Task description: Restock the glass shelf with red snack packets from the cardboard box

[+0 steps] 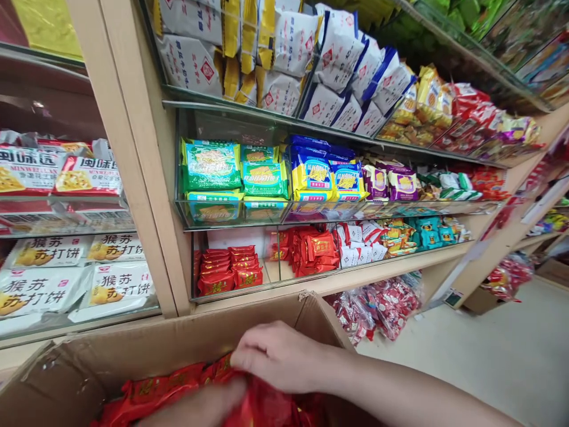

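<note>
At far left, white packs [44, 290] with printed characters lay stacked on glass-fronted shelves. Below them stood our open cardboard box [66, 367], its flaps up, close against the shelving. Inside it lay the red packs [155, 391], heaped across the bottom of the frame. Our left hand [224, 396] reached into that heap from below. Its fingers were buried among the wrappers, and we could not tell whether they were clenched or released. Just to the right, our right hand [280, 356] lay knuckles-up on top of the heap. Its fingers [242, 357] were curled down and clenched on the red packs near the box's right end. Above the hands, on the lowest shelf [377, 270], matching packs [229, 270] stood in neat rows behind glass. One level up came green packs [211, 166], then blue packs [311, 172]. Farther right, clear bags [382, 305] of red sweets sat on the pale floor [489, 344] under the shelving.
</note>
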The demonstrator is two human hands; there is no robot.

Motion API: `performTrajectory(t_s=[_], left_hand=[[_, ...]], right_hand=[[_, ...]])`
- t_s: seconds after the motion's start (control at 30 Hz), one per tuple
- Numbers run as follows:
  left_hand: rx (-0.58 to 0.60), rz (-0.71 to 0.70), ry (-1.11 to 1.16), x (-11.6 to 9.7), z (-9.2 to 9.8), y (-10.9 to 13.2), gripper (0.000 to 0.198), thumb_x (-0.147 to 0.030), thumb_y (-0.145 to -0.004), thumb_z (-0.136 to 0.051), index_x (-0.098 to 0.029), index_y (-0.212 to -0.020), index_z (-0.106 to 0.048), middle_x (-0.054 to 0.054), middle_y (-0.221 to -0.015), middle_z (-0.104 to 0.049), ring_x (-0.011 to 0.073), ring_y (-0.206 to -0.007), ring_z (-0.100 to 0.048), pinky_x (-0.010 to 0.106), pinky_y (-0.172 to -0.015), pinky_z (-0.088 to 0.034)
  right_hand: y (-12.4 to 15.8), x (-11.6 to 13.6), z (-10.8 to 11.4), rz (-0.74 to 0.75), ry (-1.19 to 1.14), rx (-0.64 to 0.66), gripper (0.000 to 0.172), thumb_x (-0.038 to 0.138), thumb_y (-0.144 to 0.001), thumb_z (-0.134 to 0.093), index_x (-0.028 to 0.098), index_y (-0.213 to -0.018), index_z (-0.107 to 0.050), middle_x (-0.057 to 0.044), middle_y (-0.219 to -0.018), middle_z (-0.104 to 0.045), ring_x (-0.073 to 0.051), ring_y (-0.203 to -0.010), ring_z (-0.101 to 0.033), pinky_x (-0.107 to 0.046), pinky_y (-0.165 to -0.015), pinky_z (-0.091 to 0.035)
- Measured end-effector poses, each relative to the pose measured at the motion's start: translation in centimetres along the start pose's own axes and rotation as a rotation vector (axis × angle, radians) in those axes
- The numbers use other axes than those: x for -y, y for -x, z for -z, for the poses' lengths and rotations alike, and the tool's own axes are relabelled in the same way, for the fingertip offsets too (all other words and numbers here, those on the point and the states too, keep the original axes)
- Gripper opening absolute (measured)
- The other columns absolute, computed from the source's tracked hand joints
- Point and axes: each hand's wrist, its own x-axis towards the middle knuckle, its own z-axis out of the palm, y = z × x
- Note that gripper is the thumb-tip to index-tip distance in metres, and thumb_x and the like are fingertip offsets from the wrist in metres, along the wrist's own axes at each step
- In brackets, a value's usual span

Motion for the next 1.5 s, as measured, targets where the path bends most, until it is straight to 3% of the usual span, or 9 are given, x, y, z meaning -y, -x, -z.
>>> performTrajectory(t_s=[0.1,0.17,0.4,0.53,0.63,0.73,0.9,1.2,1.5], left_hand=[[0.005,0.012,0.1,0.3,1.5,-1.8,0.031,-0.031,-0.071,-0.059,-0.024,-0.101,-0.058,0.0,-0.097,-0.064,0.0198,-0.092,-0.058,0.033,-0.083,-0.045],[-0.098,0.056,0.277,0.1,1.7,-2.5,0.03,-0.03,-0.068,-0.061,-0.023,-0.097,-0.058,0.0,-0.095,-0.065,0.0191,-0.092,-0.059,0.03,-0.085,-0.044],[-0.383,0.248,0.832,-1.1,1.5,-2.6,0.033,-0.034,-0.058,-0.07,-0.016,-0.081,-0.054,0.0,-0.066,-0.065,0.0149,-0.061,-0.061,0.027,-0.061,-0.05],[-0.45,0.263,0.957,-1.2,1.8,-2.6,0.034,-0.04,-0.065,-0.064,-0.018,-0.088,-0.054,0.001,-0.082,-0.066,0.0143,-0.073,-0.06,0.025,-0.069,-0.049],[-0.578,0.348,0.828,-0.9,1.6,-2.5,0.03,-0.048,-0.074,-0.05,-0.023,-0.09,-0.052,-0.001,-0.082,-0.063,0.0132,-0.068,-0.058,0.024,-0.061,-0.049],[-0.674,0.454,0.543,-0.2,1.4,-2.4,0.029,-0.051,-0.077,-0.041,-0.024,-0.084,-0.05,-0.004,-0.065,-0.057,0.0126,-0.051,-0.052,0.023,-0.047,-0.045],[-0.737,0.239,0.191,1.1,1.7,-2.7,0.026,-0.045,-0.079,-0.038,-0.023,-0.066,-0.043,-0.004,-0.057,-0.05,0.0146,-0.057,-0.05,0.025,-0.057,-0.043],[-0.622,0.241,0.192,0.4,0.6,-1.8,0.032,-0.047,-0.082,-0.03,-0.023,-0.066,-0.043,-0.004,-0.06,-0.049,0.0141,-0.058,-0.047,0.025,-0.058,-0.04],[-0.63,0.26,0.231,0.0,0.9,-1.8,0.03,-0.047,-0.081,-0.035,-0.022,-0.065,-0.042,-0.004,-0.059,-0.049,0.0143,-0.059,-0.046,0.026,-0.058,-0.039]], right_hand=[[-0.6,0.8,0.6,-0.051,-0.155,-0.168,0.033,0.039,-0.087,-0.032,0.019,-0.092,-0.058,-0.002,-0.087,-0.062,-0.012,-0.078,-0.055,-0.022,-0.069,-0.04],[-1.2,1.0,0.8,-0.057,-0.193,-0.26,0.028,0.037,-0.085,-0.038,0.018,-0.083,-0.057,-0.001,-0.079,-0.06,-0.011,-0.073,-0.052,-0.022,-0.066,-0.039],[-3.1,-0.3,0.5,-0.181,-0.522,-0.518,0.031,0.047,-0.078,-0.045,0.018,-0.068,-0.044,0.005,-0.057,-0.039,-0.007,-0.053,-0.035,-0.019,-0.049,-0.03],[-3.3,-1.3,0.5,-0.227,-0.449,-0.619,0.04,0.05,-0.081,-0.038,0.018,-0.057,-0.035,0.005,-0.054,-0.033,-0.008,-0.051,-0.03,-0.02,-0.047,-0.026],[-2.9,-1.0,0.2,-0.218,-0.203,-0.676,0.04,0.045,-0.083,-0.036,0.018,-0.055,-0.029,0.005,-0.051,-0.031,-0.008,-0.051,-0.028,-0.022,-0.048,-0.023],[-2.5,0.0,-0.4,-0.183,-0.149,-0.667,0.036,0.041,-0.085,-0.033,0.019,-0.058,-0.031,0.005,-0.053,-0.034,-0.008,-0.051,-0.029,-0.022,-0.05,-0.024],[-2.4,0.6,-1.5,-0.199,-0.305,-0.651,0.033,0.041,-0.086,-0.03,0.019,-0.063,-0.036,0.003,-0.059,-0.041,-0.009,-0.056,-0.035,-0.022,-0.053,-0.029],[-0.8,-0.4,-2.2,-0.238,-0.401,-0.601,0.034,0.043,-0.085,-0.031,0.019,-0.062,-0.034,0.004,-0.06,-0.039,-0.01,-0.057,-0.034,-0.023,-0.054,-0.03],[-1.1,-0.6,-2.4,-0.263,-0.496,-0.636,0.034,0.045,-0.082,-0.037,0.019,-0.061,-0.036,0.004,-0.059,-0.038,-0.01,-0.057,-0.035,-0.023,-0.053,-0.031]])
